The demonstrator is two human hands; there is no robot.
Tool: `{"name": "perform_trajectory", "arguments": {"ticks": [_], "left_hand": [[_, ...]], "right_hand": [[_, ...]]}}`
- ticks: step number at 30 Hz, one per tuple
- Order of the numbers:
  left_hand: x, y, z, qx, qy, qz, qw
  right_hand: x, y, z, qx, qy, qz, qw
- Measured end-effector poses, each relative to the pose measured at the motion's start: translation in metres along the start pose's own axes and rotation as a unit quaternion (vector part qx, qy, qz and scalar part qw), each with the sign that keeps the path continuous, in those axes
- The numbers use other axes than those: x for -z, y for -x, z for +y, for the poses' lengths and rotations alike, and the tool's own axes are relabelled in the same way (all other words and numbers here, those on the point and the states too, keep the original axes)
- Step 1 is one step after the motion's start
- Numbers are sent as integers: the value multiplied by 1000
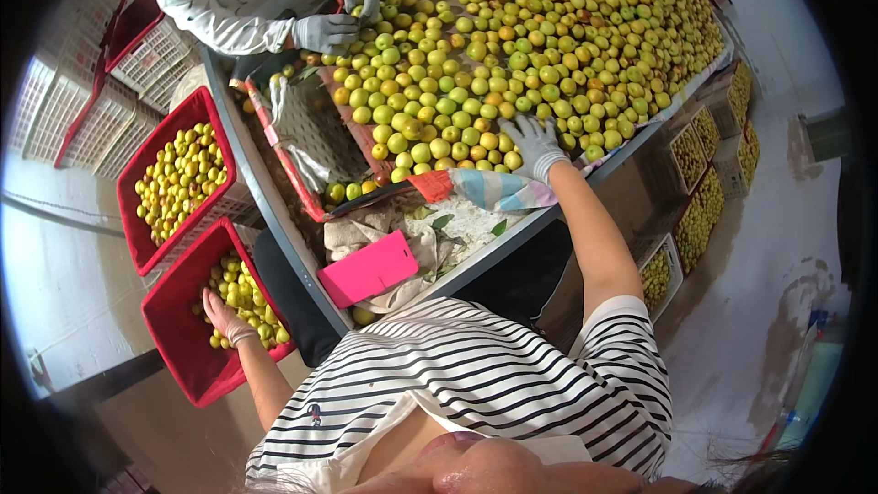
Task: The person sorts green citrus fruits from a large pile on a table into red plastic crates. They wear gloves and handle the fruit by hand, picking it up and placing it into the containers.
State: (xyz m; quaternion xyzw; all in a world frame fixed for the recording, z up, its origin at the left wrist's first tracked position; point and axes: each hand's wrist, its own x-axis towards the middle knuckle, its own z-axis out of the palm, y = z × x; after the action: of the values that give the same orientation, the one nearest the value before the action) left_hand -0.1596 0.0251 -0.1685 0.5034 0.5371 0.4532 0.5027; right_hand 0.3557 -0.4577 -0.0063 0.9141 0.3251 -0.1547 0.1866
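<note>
A broad heap of small round yellow-green fruit [446, 106], possibly jujubes, covers the sorting table. On the heap's near edge rests my right hand [534, 145] in a grey knit glove, fingers spread over the fruit; whatever lies under the palm is hidden. Down to the left, my left hand [226, 319], in what looks like a thin clear glove, reaches into a red-lined crate [182, 329]. It is just above or against the yellow fruit [240, 288] inside. Its palm is turned from view, so I cannot tell whether it holds any.
Across the table, a co-worker's grey-gloved hands [343, 17] touch fruit. Another red-lined crate [130, 219] holds fruit. A pink phone case [369, 269] lies on cloth inside the metal table rim [274, 178]. Filled crates [662, 274] stand at right, stacked crates [89, 96] at left.
</note>
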Motion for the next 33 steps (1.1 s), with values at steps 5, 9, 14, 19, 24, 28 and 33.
{"name": "perform_trajectory", "arguments": {"ticks": [5, 9, 14, 19, 24, 28, 33], "left_hand": [[-165, 124, 200, -79, 63, -418, 903], [-229, 227, 370, -419, -107, -742, 512], [-237, 319, 423, -584, -220, -706, 336], [-246, 344, 418, -685, -259, -629, 261], [-264, 357, 391, -634, -200, -691, 284], [-316, 336, 356, -425, -167, -862, 222], [-346, 226, 224, -163, -103, -750, 633]], "right_hand": [[4, -10, -23, 51, -61, 57, 995], [-1, -34, -50, 40, -139, 73, 987], [2, -47, -75, 61, -180, 93, 977], [17, -54, -106, 114, -153, 127, 973], [30, -64, -135, 203, -184, 94, 957], [39, -72, -114, 284, -340, 111, 890], [80, -110, 12, -74, -378, 227, 894]]}}
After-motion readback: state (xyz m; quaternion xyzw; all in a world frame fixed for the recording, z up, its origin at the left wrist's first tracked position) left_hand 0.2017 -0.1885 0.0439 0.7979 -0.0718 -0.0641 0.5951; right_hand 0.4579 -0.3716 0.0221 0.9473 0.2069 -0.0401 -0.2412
